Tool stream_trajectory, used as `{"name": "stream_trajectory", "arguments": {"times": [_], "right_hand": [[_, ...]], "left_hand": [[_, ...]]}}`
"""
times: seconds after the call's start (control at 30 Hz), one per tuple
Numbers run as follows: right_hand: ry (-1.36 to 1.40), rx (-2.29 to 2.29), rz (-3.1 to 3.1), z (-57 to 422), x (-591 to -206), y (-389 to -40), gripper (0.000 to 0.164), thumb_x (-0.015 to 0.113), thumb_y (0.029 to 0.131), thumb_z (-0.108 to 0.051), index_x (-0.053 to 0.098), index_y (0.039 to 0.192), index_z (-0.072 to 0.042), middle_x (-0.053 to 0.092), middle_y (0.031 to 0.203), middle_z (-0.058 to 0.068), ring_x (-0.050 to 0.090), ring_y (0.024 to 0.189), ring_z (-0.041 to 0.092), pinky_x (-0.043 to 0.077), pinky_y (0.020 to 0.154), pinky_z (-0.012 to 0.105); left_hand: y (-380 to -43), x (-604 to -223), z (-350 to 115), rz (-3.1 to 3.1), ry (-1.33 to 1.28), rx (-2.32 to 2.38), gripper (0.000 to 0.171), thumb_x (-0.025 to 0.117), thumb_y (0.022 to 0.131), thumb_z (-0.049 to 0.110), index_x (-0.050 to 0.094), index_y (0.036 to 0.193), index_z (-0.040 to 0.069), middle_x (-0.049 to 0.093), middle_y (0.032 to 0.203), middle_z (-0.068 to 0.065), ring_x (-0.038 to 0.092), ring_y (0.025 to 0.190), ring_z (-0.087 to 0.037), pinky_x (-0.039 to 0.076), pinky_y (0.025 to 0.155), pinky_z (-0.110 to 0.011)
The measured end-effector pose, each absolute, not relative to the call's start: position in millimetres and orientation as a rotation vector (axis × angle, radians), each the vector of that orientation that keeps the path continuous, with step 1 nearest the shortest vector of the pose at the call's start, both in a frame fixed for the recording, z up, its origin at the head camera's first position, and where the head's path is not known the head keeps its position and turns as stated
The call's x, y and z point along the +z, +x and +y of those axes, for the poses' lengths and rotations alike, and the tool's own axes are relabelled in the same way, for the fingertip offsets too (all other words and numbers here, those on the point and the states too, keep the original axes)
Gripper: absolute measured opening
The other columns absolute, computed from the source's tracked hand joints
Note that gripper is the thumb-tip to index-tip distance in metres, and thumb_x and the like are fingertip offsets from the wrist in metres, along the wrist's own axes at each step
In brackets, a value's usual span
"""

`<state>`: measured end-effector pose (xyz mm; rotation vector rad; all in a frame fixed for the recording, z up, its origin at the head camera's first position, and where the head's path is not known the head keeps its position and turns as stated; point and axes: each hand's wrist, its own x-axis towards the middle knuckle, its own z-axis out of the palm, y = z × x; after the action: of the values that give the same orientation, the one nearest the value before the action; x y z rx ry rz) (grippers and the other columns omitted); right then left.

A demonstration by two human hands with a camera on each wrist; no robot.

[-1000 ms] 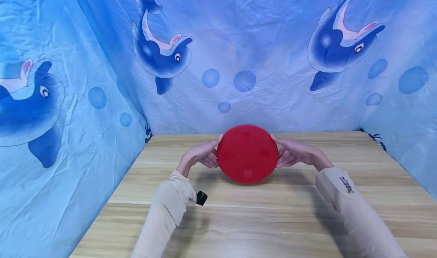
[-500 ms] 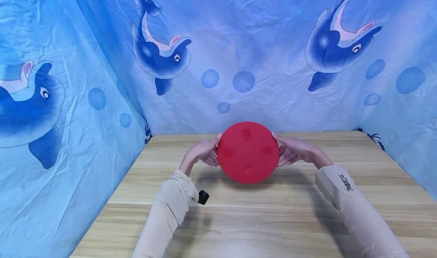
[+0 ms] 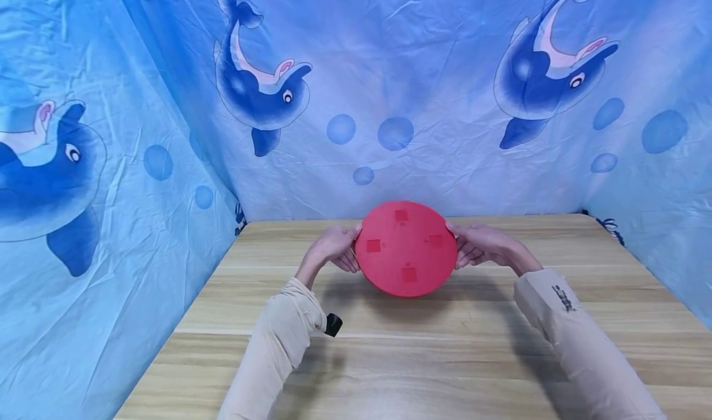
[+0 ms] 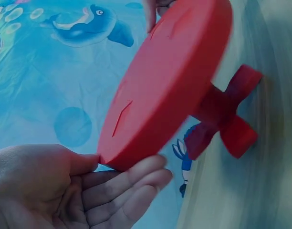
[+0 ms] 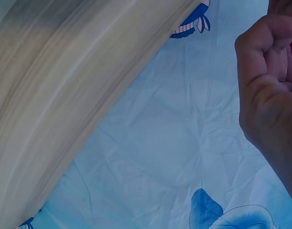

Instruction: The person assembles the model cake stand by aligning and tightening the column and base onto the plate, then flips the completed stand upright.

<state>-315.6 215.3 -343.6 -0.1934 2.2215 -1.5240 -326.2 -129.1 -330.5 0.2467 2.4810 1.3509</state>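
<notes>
Both hands hold a red round-topped piece (image 3: 406,253), like a small pedestal table, above the wooden table (image 3: 400,358). Its round face, marked with several square patches, is tilted toward me in the head view. The left wrist view shows a short stem and a lobed foot (image 4: 239,136) behind the disc. My left hand (image 3: 334,247) pinches the left rim between thumb and fingers, as the left wrist view also shows. On the opposite rim, my right hand (image 3: 484,246) pinches with its thumb on the face side; the right wrist view catches only a red sliver.
A blue sheet with printed dolphins (image 3: 356,99) hangs behind the table and along both sides. Dark blue tassel-like prints (image 3: 610,227) show by the table's back corners. A small black object (image 3: 333,325) sits at the left cuff.
The disc has tipped back slightly, so its face catches more light and its square patches show more clearly. Both hands keep their grip on the rim.
</notes>
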Motion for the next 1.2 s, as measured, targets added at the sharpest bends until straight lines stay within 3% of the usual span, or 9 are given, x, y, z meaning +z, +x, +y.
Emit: {"name": "stream_trajectory", "arguments": {"times": [0.37,0.73,1.2], "right_hand": [[-0.086,-1.640,2.177,212.8,-357.9,-318.6,0.037,0.050,0.110,-0.032,0.066,0.097,-0.002,0.069,0.073,0.005,0.067,0.063,0.012,0.053,0.061,0.022],[-0.065,-1.671,2.176,210.4,-362.1,-323.9,0.037,0.048,0.111,-0.031,0.066,0.097,-0.002,0.069,0.073,0.004,0.067,0.064,0.010,0.050,0.060,0.020],[-0.115,-1.723,2.178,212.1,-373.1,-322.3,0.044,0.047,0.111,-0.037,0.063,0.109,0.003,0.072,0.079,0.006,0.067,0.067,0.013,0.053,0.062,0.023]], "left_hand": [[-338.0,-352.3,-126.4,2.489,0.221,1.413,0.053,0.046,0.112,0.030,0.068,0.080,-0.006,0.068,0.061,-0.015,0.067,0.050,-0.017,0.063,0.063,-0.040],[-345.2,-356.7,-125.7,2.521,0.182,1.452,0.050,0.045,0.112,0.031,0.064,0.077,0.001,0.064,0.056,-0.008,0.063,0.046,-0.012,0.060,0.054,-0.029],[-341.5,-363.2,-134.6,2.495,0.203,1.516,0.054,0.045,0.112,0.036,0.068,0.098,-0.010,0.067,0.060,-0.010,0.066,0.050,-0.016,0.062,0.058,-0.033]]}}
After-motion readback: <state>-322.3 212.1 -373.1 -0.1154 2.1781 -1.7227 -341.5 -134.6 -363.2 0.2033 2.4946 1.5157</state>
